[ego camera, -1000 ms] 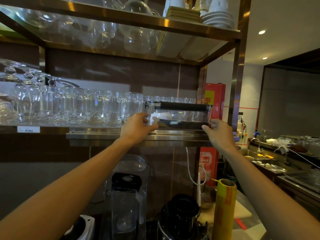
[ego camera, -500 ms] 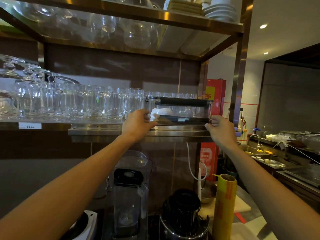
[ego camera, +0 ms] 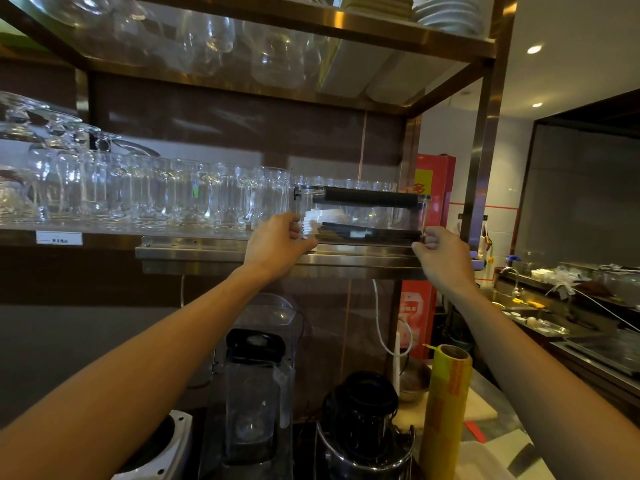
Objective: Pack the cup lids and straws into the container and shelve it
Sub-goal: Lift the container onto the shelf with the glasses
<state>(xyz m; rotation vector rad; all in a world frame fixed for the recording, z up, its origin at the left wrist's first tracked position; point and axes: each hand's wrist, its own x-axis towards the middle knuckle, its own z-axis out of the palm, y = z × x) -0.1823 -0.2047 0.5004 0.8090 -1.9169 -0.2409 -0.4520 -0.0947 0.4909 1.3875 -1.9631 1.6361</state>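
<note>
From the head camera, the clear container [ego camera: 363, 216] with its black handle bar across the lid sits on the steel shelf [ego camera: 221, 252], at the right end of a row of glass mugs [ego camera: 194, 192]. White cup lids [ego camera: 325, 216] show through its left part and dark straws [ego camera: 370, 233] lie along its bottom.

The left hand [ego camera: 277, 244] curls round the container's left end, thumb along the bottom front corner and fingers against the side wall. The right hand [ego camera: 441, 254] holds the right end, with curled fingertips at the lower corner; whether they pinch the wall or only press on it is hard to tell here.

Compared with half a second ago, the container looks a little deeper on the shelf, and both hands remain at its ends in much the same grip; a second ago it sat closer to the shelf's front edge.

Below the shelf stand a blender jug [ego camera: 256, 393], a black juicer [ego camera: 363, 424] and an upright roll of cling film [ego camera: 445, 410].
</note>
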